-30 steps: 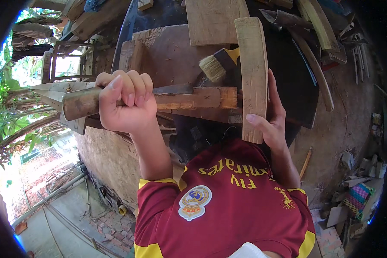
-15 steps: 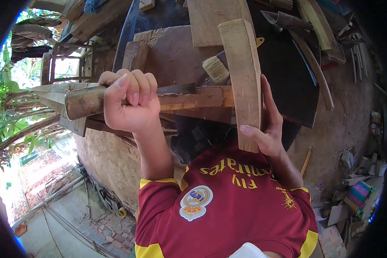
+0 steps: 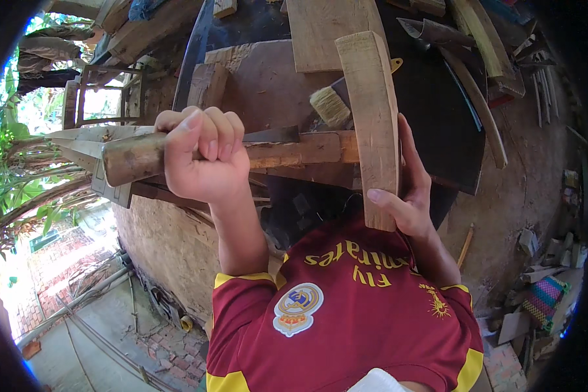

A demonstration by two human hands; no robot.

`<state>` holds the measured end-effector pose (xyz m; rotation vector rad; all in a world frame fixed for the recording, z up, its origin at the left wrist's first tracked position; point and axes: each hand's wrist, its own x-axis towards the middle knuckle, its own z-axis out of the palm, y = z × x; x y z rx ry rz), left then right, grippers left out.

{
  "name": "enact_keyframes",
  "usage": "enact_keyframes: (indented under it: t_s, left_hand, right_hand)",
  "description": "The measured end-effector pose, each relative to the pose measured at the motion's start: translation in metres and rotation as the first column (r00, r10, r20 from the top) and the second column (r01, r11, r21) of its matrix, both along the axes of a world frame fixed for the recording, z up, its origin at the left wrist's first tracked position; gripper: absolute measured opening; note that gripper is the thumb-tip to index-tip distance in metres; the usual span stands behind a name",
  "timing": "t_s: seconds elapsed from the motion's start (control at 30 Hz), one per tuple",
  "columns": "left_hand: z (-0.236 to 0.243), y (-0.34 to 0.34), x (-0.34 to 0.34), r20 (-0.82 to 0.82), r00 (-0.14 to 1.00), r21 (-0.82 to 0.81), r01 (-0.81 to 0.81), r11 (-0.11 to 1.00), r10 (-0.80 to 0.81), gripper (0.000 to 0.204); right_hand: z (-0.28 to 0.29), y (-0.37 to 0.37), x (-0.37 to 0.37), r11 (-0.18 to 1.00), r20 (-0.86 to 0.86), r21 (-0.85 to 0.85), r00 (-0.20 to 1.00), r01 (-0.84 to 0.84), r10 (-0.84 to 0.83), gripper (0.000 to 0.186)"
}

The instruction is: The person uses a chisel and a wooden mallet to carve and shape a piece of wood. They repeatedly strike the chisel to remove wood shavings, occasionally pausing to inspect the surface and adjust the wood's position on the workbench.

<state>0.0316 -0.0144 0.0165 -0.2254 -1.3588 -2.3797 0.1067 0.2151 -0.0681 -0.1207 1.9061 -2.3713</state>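
Observation:
My left hand (image 3: pixel 209 153) is closed in a fist around a thick, round wooden handle (image 3: pixel 134 159), whose blunt end sticks out to the left. On the fist's other side a dark, pointed metal strip (image 3: pixel 274 135) and a wooden bar (image 3: pixel 300 151) run toward the right; I cannot tell whether either joins the handle. A long, slightly curved wooden block (image 3: pixel 372 124) stands nearly upright in the picture, gripped near its lower end by my right hand (image 3: pixel 408 196). The right thumb presses its near face, while the other fingers lie along its right edge, partly hidden.
A paintbrush (image 3: pixel 331 106) with pale bristles lies partly behind the block. Beyond it are a flat board (image 3: pixel 336 39) and a small wood offcut (image 3: pixel 207 85) on the dark work surface (image 3: pixel 431 137). Curved timbers (image 3: pixel 480 39) lie at the far right, and a pencil (image 3: pixel 466 245) below.
My left hand and the round handle have shifted slightly to the right. The block in my right hand looks almost unmoved, apart from a small shift of the whole view.

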Motion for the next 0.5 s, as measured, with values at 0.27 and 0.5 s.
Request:
enact_keyframes:
  t_s: [0.27,0.5]
  left_hand:
    - [0.002,0.019,-0.007,0.041,0.994,-0.006,-0.101,0.995,0.101,0.017]
    - [0.000,0.033,-0.012,-0.083,0.982,-0.131,-0.179,0.975,0.169,0.014]
  right_hand:
    - [-0.002,0.001,0.000,1.000,-0.045,0.024,0.999,0.013,-0.012,0.100]
    - [0.004,0.011,-0.010,0.963,-0.256,0.208,0.960,0.172,-0.116,0.092]
